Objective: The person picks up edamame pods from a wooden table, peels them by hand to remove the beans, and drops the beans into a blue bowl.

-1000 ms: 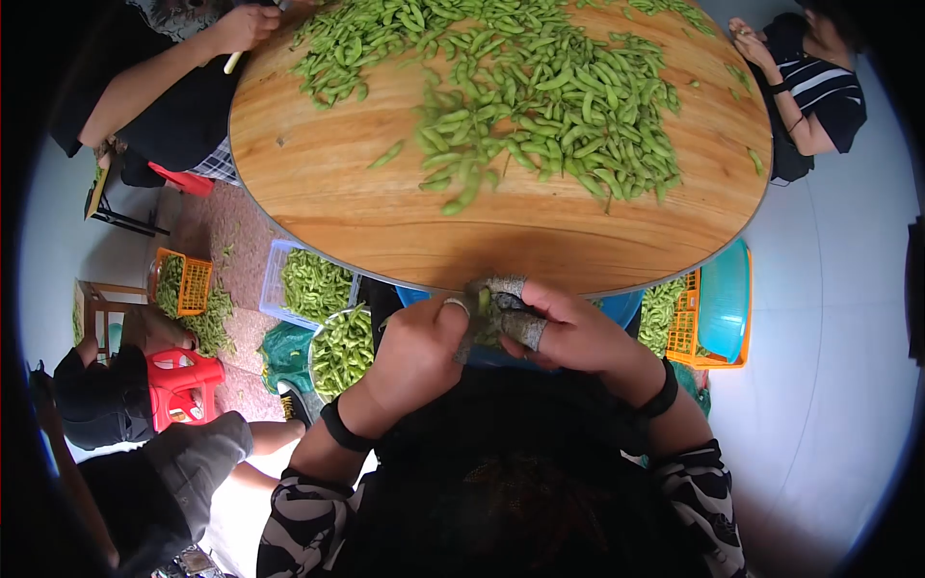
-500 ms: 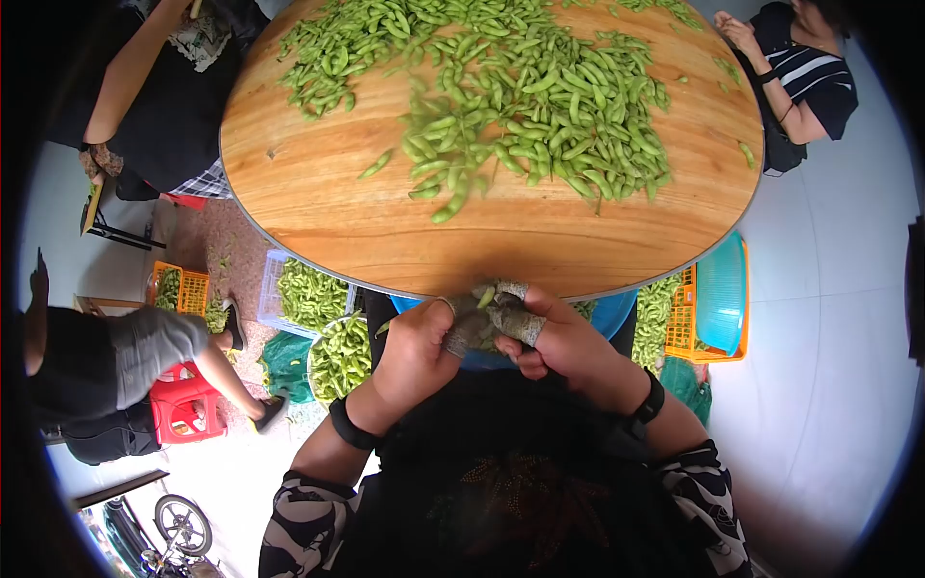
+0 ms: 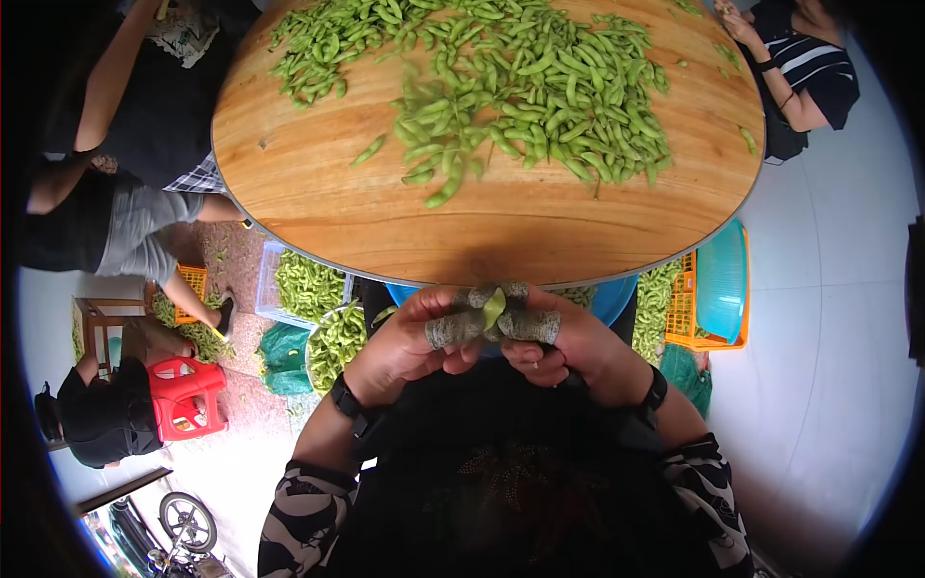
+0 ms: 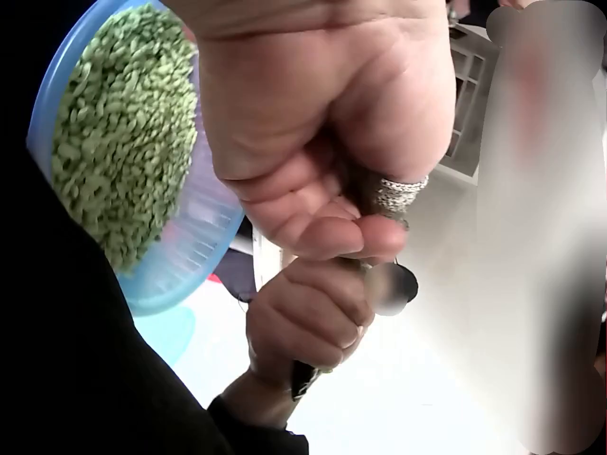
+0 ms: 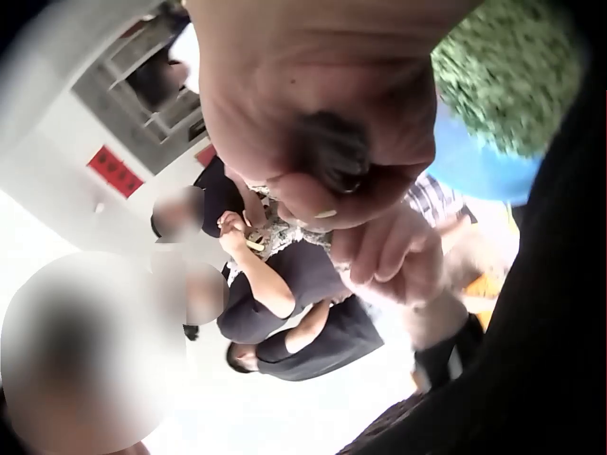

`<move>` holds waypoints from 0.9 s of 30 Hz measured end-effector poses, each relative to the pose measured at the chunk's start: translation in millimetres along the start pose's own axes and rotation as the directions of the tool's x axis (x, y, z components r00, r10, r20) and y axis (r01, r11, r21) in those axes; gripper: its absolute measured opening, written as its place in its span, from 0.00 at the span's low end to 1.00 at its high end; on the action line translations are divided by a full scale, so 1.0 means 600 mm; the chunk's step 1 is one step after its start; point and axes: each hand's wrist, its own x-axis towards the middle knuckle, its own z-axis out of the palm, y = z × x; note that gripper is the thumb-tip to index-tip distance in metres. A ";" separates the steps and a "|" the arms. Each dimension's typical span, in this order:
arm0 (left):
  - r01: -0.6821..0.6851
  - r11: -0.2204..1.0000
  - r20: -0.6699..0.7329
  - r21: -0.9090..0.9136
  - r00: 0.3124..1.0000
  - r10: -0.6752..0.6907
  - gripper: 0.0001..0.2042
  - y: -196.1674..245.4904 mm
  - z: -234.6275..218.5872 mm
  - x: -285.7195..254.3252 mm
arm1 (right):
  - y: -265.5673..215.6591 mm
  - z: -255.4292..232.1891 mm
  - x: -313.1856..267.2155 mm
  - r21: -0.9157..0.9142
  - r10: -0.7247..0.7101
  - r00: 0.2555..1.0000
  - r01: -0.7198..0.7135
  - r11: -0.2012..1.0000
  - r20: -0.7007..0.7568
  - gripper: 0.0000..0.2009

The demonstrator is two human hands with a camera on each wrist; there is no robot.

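A green bean pod point(image 3: 493, 308) stands between the two hands, just off the near table edge in the head view. My left hand point(image 3: 409, 335) pinches it from one side, grey wrapping round its thumb and forefinger. From the other side my right hand point(image 3: 564, 337) grips it, with similar grey wraps on its thumb and forefinger. In the right wrist view a dark shape point(image 5: 334, 152) lies in the hollow of the right palm, above curled fingers; I cannot tell what it is. The left wrist view shows the left fingers point(image 4: 327, 232) curled in, hiding the pod.
Pods point(image 3: 568, 87) are heaped on the round wooden table point(image 3: 337, 231). Below its edge a blue basin point(image 4: 223, 242) holds shelled beans point(image 4: 123, 133). Pod-filled baskets point(image 3: 270, 289) stand left, an orange crate point(image 3: 682, 328) right. A red stool point(image 3: 188, 395) and other people surround the table.
The hands have turned, so the pod shows more fully between the fingertips and the left fingers show below the thumb. At the left, a walking person has moved up toward the table.
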 end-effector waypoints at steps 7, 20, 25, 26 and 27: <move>-0.046 0.963 -0.029 0.265 0.998 0.056 0.08 -0.002 0.011 -0.003 | 0.001 -0.021 0.000 -0.419 -0.249 0.939 0.132 0.898 -0.237 0.12; -0.236 0.665 -0.036 0.709 0.929 0.368 0.05 -0.027 0.022 0.013 | 0.044 -0.054 0.038 -0.822 -0.752 0.659 0.422 0.383 -0.012 0.11; -0.052 0.993 -0.056 0.107 0.997 0.059 0.16 -0.012 0.025 0.006 | 0.043 -0.039 0.023 -0.915 -0.783 0.596 0.392 0.091 0.178 0.10; -0.049 0.993 -0.048 0.111 0.997 0.055 0.16 -0.014 0.018 0.007 | 0.043 -0.038 0.024 -0.899 -0.785 0.592 0.423 0.115 0.179 0.11; -0.025 0.999 0.024 -0.020 0.999 0.026 0.16 -0.015 0.012 0.007 | 0.043 -0.036 0.025 -0.880 -0.787 0.589 0.456 0.137 0.182 0.11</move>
